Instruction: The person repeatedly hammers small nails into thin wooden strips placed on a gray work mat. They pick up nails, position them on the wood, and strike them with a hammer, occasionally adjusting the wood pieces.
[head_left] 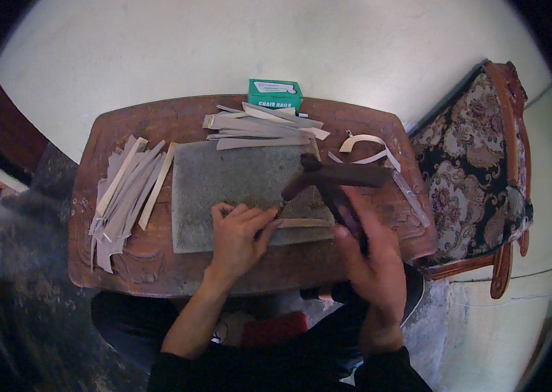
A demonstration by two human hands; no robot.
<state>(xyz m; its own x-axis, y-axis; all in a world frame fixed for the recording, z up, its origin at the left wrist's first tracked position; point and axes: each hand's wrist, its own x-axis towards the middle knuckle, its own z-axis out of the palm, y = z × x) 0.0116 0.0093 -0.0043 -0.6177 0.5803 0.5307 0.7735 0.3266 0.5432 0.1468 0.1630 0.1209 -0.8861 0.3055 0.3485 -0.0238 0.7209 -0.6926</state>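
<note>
My right hand (380,255) is closed around the dark handle of a hammer (348,174), which is raised over a grey stone slab (211,176). My left hand (240,228) rests low on the slab, its thumb and fingers pinched on a thin dark punch-like tool (282,206) held upright; its exact kind is hard to make out. The hammer head hangs close to the tool's top; whether they touch I cannot tell. Under the tool's lower end, a narrow beige strip (305,223) lies flat on the slab, running right from my left fingertips.
The slab sits on a carved wooden table (152,261). Grey-beige strips (129,189) are heaped at the left, more strips (263,124) at the far edge before a green box (275,93). Curled strips (377,147) lie at the right. A floral upholstered chair (472,157) stands beyond.
</note>
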